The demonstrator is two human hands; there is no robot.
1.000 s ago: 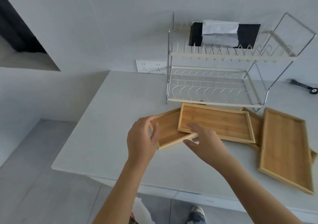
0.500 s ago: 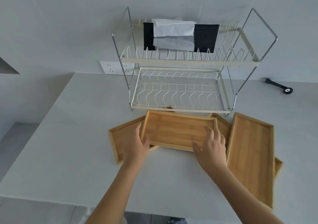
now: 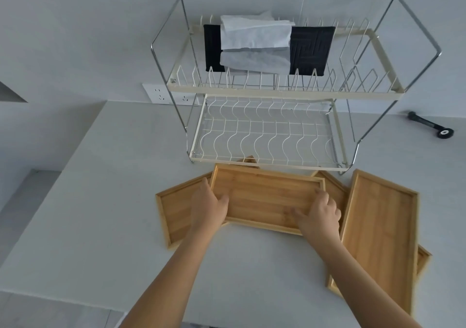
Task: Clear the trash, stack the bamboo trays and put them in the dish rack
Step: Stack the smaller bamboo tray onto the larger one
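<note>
Both of my hands are on the middle bamboo tray [image 3: 264, 196]; my left hand [image 3: 208, 206] is clamped on its left short edge with the thumb lying inside the tray and the fingers out of sight past the rim; my right hand [image 3: 320, 214] grips the near right corner, fingers curled over the rim, thumb stretched flat along the inside floor. That tray sits on the white tabletop [image 3: 100, 201] right in front of the dish rack [image 3: 277, 131], and its left end overlaps the left tray [image 3: 176, 209], which is angled and pokes out toward me; whether the middle one is lifted or just resting I can't tell. On the right there's a long tray [image 3: 380, 232] running front to back, lying on top of another tray [image 3: 423, 257] whose corner shows beneath it; one more tray [image 3: 332, 186] peeks out between the middle one and the long one. The rack is a two-tier wire thing; lower tier is bare wire; upper tier has a black mat [image 3: 310, 48] with a crumpled white paper [image 3: 254, 42] draped over it. A black tool [image 3: 431, 126] lies off to the right by the wall; a wall socket [image 3: 169, 95] sits behind the rack's left leg.
</note>
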